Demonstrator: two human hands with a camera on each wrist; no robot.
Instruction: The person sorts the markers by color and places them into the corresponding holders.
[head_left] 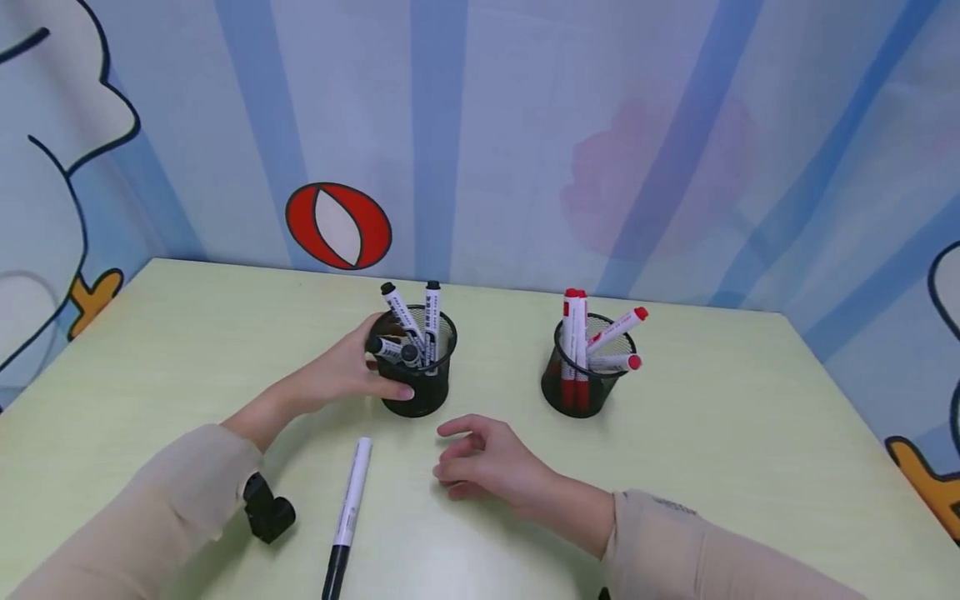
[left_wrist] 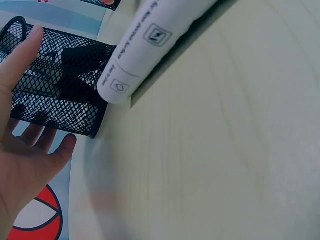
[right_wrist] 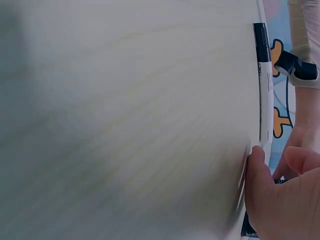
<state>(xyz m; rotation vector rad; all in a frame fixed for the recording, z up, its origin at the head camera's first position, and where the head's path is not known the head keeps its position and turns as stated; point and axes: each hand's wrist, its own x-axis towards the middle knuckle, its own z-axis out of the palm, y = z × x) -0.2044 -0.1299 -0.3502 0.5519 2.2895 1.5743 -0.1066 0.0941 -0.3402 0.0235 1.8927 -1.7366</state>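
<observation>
A black mesh pen cup (head_left: pixel 422 398) with several black-capped markers (head_left: pixel 432 321) leaning in it stands on the table. My left hand (head_left: pixel 337 371) grips this cup from its left side, thumb low across the front and fingers round the back. The left wrist view also shows the mesh cup (left_wrist: pixel 80 85) beside that hand. One white marker with a black cap (head_left: pixel 350 504) lies on the table, nearer to me than the cup. To the right of that marker my right hand (head_left: pixel 498 467) hovers low with loosely bent fingers, holding nothing.
Another black mesh pen cup (head_left: pixel 555 387) stands to the right, with several red-capped markers (head_left: pixel 576 333) in it. Behind the pale table (head_left: pixel 697 417) hangs a blue striped cloth (head_left: pixel 502 150) with cartoon prints. A black wrist camera (head_left: pixel 268 510) sits by my left sleeve.
</observation>
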